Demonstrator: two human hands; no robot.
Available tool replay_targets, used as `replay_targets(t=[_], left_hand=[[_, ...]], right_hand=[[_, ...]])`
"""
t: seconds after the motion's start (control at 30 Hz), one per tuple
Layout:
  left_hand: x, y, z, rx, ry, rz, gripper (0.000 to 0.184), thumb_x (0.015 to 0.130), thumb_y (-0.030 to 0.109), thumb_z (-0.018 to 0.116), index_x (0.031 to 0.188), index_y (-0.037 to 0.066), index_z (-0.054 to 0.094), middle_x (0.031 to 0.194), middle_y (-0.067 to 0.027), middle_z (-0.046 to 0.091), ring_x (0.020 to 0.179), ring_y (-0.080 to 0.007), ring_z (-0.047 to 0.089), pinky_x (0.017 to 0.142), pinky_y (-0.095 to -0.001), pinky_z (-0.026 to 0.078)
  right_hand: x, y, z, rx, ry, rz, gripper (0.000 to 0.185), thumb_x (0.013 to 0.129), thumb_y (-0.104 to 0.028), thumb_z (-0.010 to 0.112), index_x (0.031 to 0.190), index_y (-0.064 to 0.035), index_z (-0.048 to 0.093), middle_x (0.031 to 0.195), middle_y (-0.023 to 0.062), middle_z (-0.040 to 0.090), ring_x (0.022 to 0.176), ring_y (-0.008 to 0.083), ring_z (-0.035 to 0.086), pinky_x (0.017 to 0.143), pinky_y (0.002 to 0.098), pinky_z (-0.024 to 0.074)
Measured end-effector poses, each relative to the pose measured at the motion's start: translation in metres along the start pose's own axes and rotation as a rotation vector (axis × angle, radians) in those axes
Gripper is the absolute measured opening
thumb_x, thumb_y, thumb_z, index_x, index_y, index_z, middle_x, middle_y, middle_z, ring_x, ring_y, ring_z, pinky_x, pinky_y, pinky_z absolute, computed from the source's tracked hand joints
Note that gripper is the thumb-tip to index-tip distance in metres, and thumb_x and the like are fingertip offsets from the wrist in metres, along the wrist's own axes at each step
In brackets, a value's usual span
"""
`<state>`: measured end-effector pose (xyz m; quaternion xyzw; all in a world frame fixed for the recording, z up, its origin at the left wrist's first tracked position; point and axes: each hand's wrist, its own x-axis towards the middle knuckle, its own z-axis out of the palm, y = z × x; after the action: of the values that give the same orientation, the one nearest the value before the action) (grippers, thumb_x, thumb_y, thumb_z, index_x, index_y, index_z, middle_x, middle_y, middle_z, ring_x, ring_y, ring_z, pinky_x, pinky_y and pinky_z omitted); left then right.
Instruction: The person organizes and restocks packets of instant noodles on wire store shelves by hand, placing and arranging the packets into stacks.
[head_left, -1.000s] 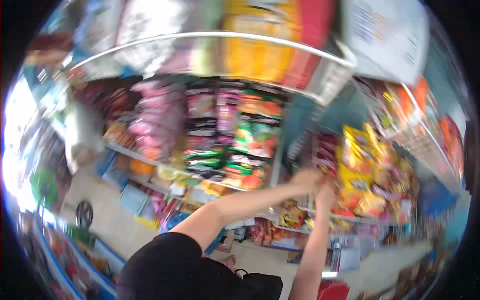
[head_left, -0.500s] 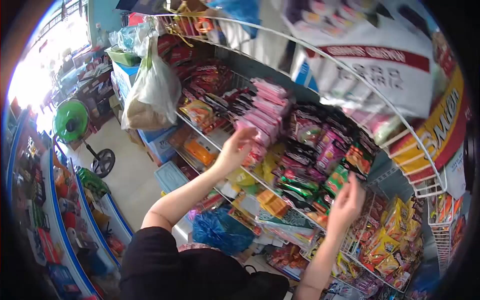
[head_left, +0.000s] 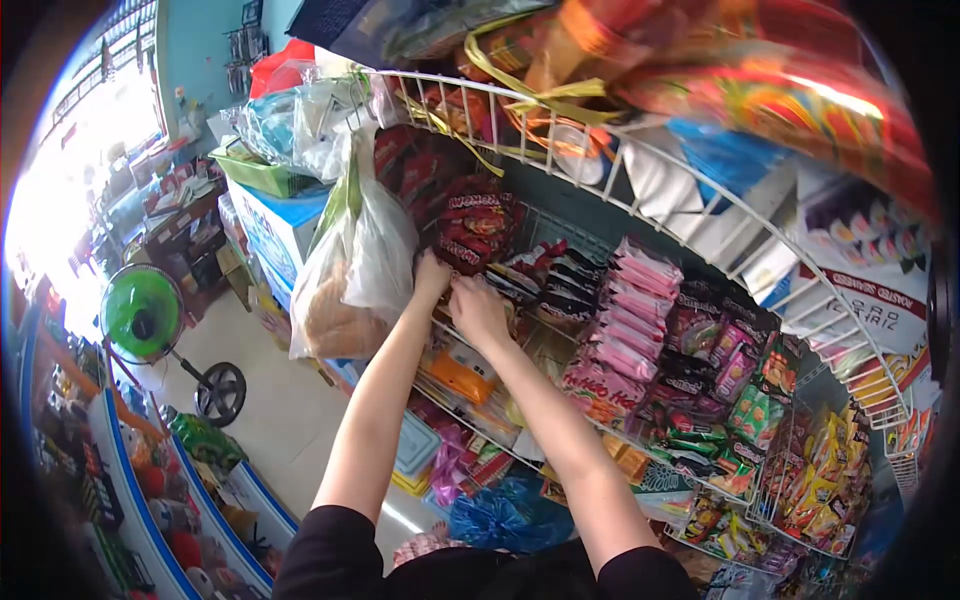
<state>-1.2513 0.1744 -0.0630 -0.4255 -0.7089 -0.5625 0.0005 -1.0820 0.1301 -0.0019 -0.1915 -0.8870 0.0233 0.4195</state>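
Both hands reach to the left end of a wire shelf. My left hand (head_left: 431, 277) is beside a hanging white plastic bag (head_left: 359, 262), its fingers bent near dark red snack packs (head_left: 474, 228). Close on its right, my right hand (head_left: 480, 312) has curled fingers over packs at the shelf's front; what either hand holds, if anything, is hidden. Black packs (head_left: 572, 287) lie to the right, followed by a stack of pink packs (head_left: 634, 310).
A wire rack (head_left: 640, 190) with bags curves overhead. Yellow packs (head_left: 824, 468) fill a basket at the right. A green fan (head_left: 143, 314) stands on the floor at the left, behind low shelves with blue edges (head_left: 146, 500). A blue plastic bag (head_left: 505, 514) lies below.
Both hands have moved left along the shelf, from the pink and green packs to the dark red packs, and are now close together. The view has turned left.
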Motion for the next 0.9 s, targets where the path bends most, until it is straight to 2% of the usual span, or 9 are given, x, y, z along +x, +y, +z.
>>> replay_targets(t=[0.07, 0.13, 0.33, 0.4, 0.43, 0.6, 0.7, 0.8, 0.9], left_hand=[[0.0, 0.004, -0.014, -0.097, -0.047, -0.093, 0.044, 0.079, 0.016, 0.055, 0.118, -0.004, 0.049, 0.096, -0.031, 0.06, 0.093, -0.0456, 0.058, 0.08, -0.0464, 0.046], [0.002, 0.003, -0.025, 0.038, -0.268, -0.185, 0.052, 0.08, 0.017, 0.055, 0.125, -0.004, 0.04, 0.118, -0.0288, 0.052, 0.111, -0.0416, 0.05, 0.093, -0.0407, 0.041], [0.003, -0.048, 0.017, 0.101, 0.027, -0.045, 0.06, 0.081, 0.023, 0.056, 0.129, -0.004, 0.034, 0.121, -0.0316, 0.048, 0.114, -0.0428, 0.047, 0.096, -0.0422, 0.039], [0.002, -0.042, 0.013, 0.106, -0.086, -0.189, 0.06, 0.081, 0.025, 0.056, 0.129, -0.004, 0.034, 0.117, -0.033, 0.05, 0.111, -0.0443, 0.049, 0.095, -0.0437, 0.04], [0.001, -0.041, 0.013, 0.092, -0.054, -0.179, 0.06, 0.08, 0.028, 0.057, 0.126, -0.004, 0.037, 0.114, -0.0329, 0.052, 0.109, -0.0455, 0.05, 0.092, -0.0445, 0.041], [0.004, -0.019, -0.006, -0.121, -0.122, -0.17, 0.058, 0.081, 0.027, 0.056, 0.124, -0.008, 0.039, 0.116, -0.0331, 0.051, 0.111, -0.0446, 0.049, 0.094, -0.0425, 0.039], [-0.003, 0.004, -0.02, -0.397, -0.177, -0.203, 0.055, 0.082, 0.027, 0.054, 0.122, -0.008, 0.043, 0.119, -0.033, 0.049, 0.113, -0.0455, 0.046, 0.097, -0.0419, 0.036], [-0.008, -0.005, -0.014, -0.202, -0.016, 0.131, 0.059, 0.084, 0.024, 0.054, 0.13, -0.007, 0.035, 0.126, -0.0307, 0.043, 0.122, -0.0408, 0.04, 0.101, -0.0387, 0.033], [-0.021, 0.014, -0.024, -0.369, -0.032, 0.292, 0.059, 0.083, 0.016, 0.057, 0.132, -0.006, 0.032, 0.127, -0.0292, 0.042, 0.119, -0.0386, 0.042, 0.1, -0.0378, 0.034]], right_hand=[[0.006, 0.003, 0.022, -0.055, -0.001, -0.065, 0.02, 0.083, -0.014, 0.049, 0.084, 0.0009, 0.063, 0.083, 0.0181, 0.062, 0.084, 0.0341, 0.059, 0.081, 0.0425, 0.044], [0.011, 0.008, 0.036, -0.106, -0.362, 0.181, 0.021, 0.081, -0.017, 0.052, 0.077, 0.0004, 0.062, 0.081, 0.0162, 0.063, 0.088, 0.0313, 0.058, 0.083, 0.0431, 0.042], [0.024, 0.019, 0.059, -0.401, -0.662, 0.255, 0.036, 0.085, -0.029, 0.047, 0.084, -0.0015, 0.069, 0.087, 0.0169, 0.066, 0.094, 0.0319, 0.057, 0.091, 0.0543, 0.0349], [0.022, 0.021, 0.063, -0.383, -0.637, 0.277, 0.035, 0.084, -0.03, 0.047, 0.088, -0.0015, 0.068, 0.088, 0.0179, 0.065, 0.098, 0.0321, 0.056, 0.096, 0.0537, 0.0331], [0.016, 0.029, 0.071, -0.365, -0.574, 0.277, 0.035, 0.083, -0.029, 0.048, 0.097, -0.0009, 0.063, 0.089, 0.0178, 0.065, 0.098, 0.0326, 0.057, 0.098, 0.0519, 0.0329], [0.01, 0.026, 0.054, -0.177, -0.395, 0.354, 0.022, 0.079, -0.021, 0.051, 0.094, -0.0066, 0.055, 0.083, 0.0156, 0.062, 0.089, 0.0345, 0.057, 0.097, 0.052, 0.0335], [0.004, 0.027, 0.043, 0.071, -0.053, 0.333, 0.016, 0.077, -0.016, 0.057, 0.089, -0.007, 0.053, 0.082, 0.015, 0.058, 0.083, 0.0336, 0.055, 0.091, 0.044, 0.0378], [-0.004, 0.03, 0.03, 0.264, 0.148, 0.324, 0.02, 0.078, -0.006, 0.053, 0.098, -0.0059, 0.054, 0.082, 0.0121, 0.057, 0.084, 0.0267, 0.056, 0.077, 0.034, 0.0431], [-0.015, 0.022, 0.006, 0.569, 0.125, 0.518, 0.03, 0.078, -0.003, 0.049, 0.108, -0.0072, 0.055, 0.091, 0.0081, 0.057, 0.086, 0.0173, 0.056, 0.073, 0.0286, 0.0446]])
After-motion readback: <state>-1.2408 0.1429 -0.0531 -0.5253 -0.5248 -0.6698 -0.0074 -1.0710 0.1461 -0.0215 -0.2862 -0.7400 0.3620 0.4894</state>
